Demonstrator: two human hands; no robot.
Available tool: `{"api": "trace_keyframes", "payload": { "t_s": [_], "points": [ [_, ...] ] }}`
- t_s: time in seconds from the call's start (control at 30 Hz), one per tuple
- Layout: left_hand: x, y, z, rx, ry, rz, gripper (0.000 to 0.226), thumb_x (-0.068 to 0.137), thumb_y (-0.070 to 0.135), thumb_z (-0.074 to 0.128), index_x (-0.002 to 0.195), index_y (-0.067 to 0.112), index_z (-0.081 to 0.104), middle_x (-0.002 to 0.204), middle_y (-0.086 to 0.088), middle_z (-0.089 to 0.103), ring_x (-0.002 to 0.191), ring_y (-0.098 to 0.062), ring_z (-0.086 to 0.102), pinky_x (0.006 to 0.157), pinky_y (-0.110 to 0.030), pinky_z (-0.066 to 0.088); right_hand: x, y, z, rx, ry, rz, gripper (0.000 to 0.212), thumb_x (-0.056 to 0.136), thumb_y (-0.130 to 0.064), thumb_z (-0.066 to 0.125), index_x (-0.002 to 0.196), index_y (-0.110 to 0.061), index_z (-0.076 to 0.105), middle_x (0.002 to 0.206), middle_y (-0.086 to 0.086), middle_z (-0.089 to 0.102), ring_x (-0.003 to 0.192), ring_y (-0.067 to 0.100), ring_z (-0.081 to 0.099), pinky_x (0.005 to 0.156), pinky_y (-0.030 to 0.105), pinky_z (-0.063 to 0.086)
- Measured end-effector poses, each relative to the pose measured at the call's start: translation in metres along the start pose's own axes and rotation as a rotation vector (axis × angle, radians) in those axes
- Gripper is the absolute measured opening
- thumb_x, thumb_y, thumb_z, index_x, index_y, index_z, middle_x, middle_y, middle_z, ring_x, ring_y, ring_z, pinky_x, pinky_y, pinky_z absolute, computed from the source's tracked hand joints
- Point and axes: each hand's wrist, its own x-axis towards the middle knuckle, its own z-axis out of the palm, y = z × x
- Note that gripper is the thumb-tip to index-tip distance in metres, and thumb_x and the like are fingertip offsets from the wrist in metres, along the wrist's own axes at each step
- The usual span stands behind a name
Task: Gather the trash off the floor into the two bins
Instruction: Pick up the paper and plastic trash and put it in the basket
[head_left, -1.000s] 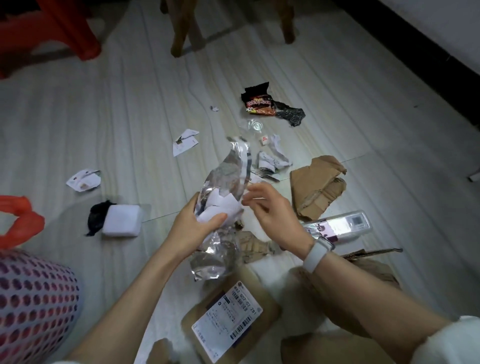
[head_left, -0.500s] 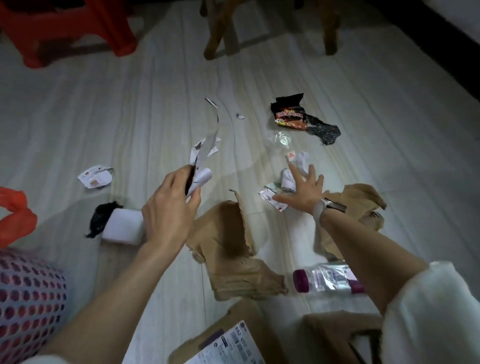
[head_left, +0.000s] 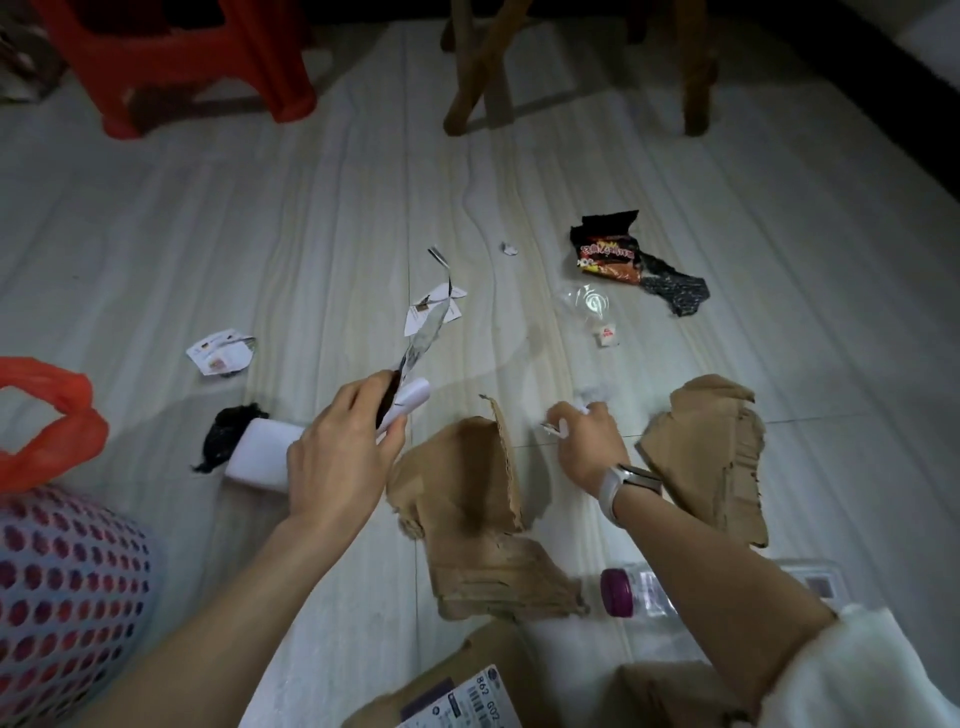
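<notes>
Head-worn view, steeply down, floor close

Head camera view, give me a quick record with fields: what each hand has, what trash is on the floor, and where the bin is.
left hand: raised, gripping a crinkled silver foil strip and rolled white paper
right hand: low at the floor, pinching small white paper scraps
floor trash: two torn brown cardboard pieces, black-and-orange snack wrapper, clear plastic bottle with purple cap, white foam block
bin: perforated pink basket with orange liner bag, far left
</notes>
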Motion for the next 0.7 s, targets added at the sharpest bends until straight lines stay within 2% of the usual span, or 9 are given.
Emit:
{"api": "trace_keyframes", "payload": {
  "t_s": [0.1,0.17,0.23,0.27,0.37,0.47,0.53,0.6,0.7],
  "points": [
    [0.003,-0.004,-0.02,-0.01,0.016,0.049,0.028,0.086,0.02,0.06,0.113,0.017,0.055,0.104,-0.007,0.063,0.084,-0.034,0.061,0.058,-0.034,0.038,-0.012,-0.017,-0.017,0.253,0.095,-0.017,0.028,0.091,-0.004,0.039,0.11,-0.017,0.056,0.104,0.019,0.057,0.091,0.035,0.056,0.071,0.026,0.038],
    [0.008,-0.004,-0.038,-0.028,0.056,0.062,0.027,0.087,0.021,0.059,0.113,0.016,0.054,0.102,-0.007,0.063,0.082,-0.033,0.06,0.058,-0.032,0.036,-0.02,-0.036,-0.041,0.442,0.215,-0.041,0.03,0.089,0.002,0.043,0.112,-0.013,0.055,0.096,0.013,0.059,0.078,0.026,0.057,0.063,0.021,0.04],
    [0.012,-0.005,-0.064,-0.065,0.111,0.056,0.026,0.088,0.023,0.057,0.113,0.016,0.053,0.1,-0.005,0.062,0.082,-0.031,0.057,0.059,-0.033,0.034,-0.033,-0.065,-0.067,0.618,0.29,-0.061,0.034,0.088,0.003,0.044,0.116,-0.013,0.055,0.098,0.004,0.057,0.074,0.017,0.055,0.055,0.008,0.039],
    [0.014,-0.006,-0.08,-0.089,0.14,0.049,0.026,0.088,0.025,0.056,0.112,0.017,0.053,0.1,-0.004,0.061,0.083,-0.03,0.057,0.06,-0.032,0.033,-0.042,-0.083,-0.079,0.687,0.304,-0.091,0.036,0.089,0.001,0.046,0.118,-0.017,0.055,0.102,0.001,0.057,0.077,0.014,0.055,0.057,0.004,0.039],
    [0.016,-0.012,-0.129,-0.147,0.226,0.054,0.028,0.088,0.028,0.056,0.115,0.02,0.052,0.102,-0.002,0.062,0.086,-0.03,0.057,0.063,-0.033,0.034,-0.072,-0.143,-0.102,0.845,0.249,-0.218,0.042,0.09,-0.002,0.05,0.125,-0.024,0.052,0.107,-0.011,0.056,0.09,0.001,0.056,0.077,0.012,0.045],
    [0.007,-0.035,-0.184,-0.149,0.297,0.074,0.035,0.087,0.03,0.057,0.12,0.022,0.05,0.107,-0.003,0.063,0.089,-0.034,0.058,0.064,-0.033,0.037,-0.108,-0.213,-0.112,0.924,0.198,-0.356,0.046,0.09,-0.002,0.052,0.13,-0.024,0.047,0.107,-0.021,0.053,0.089,-0.014,0.055,0.081,0.011,0.045],
    [-0.002,-0.058,-0.218,-0.142,0.335,0.058,0.04,0.086,0.029,0.058,0.125,0.022,0.048,0.113,-0.005,0.062,0.093,-0.037,0.057,0.067,-0.035,0.038,-0.132,-0.257,-0.111,1.012,0.181,-0.408,0.045,0.089,-0.004,0.054,0.128,-0.026,0.045,0.106,-0.016,0.057,0.085,-0.009,0.059,0.078,0.013,0.048],
    [-0.019,-0.088,-0.251,-0.129,0.374,0.029,0.044,0.086,0.027,0.059,0.128,0.022,0.047,0.116,-0.008,0.062,0.095,-0.039,0.057,0.07,-0.039,0.042,-0.153,-0.298,-0.103,1.05,0.153,-0.444,0.037,0.089,-0.006,0.055,0.119,-0.027,0.045,0.096,-0.01,0.06,0.075,0.0,0.06,0.07,0.02,0.051],
    [-0.054,-0.137,-0.284,-0.028,0.481,0.065,0.045,0.085,0.021,0.061,0.128,0.019,0.048,0.113,-0.01,0.063,0.089,-0.04,0.061,0.064,-0.038,0.043,-0.183,-0.348,-0.088,1.041,0.058,-0.515,0.03,0.089,-0.006,0.053,0.111,-0.024,0.042,0.084,-0.002,0.058,0.062,0.0,0.057,0.057,0.016,0.048]
  ]
}}
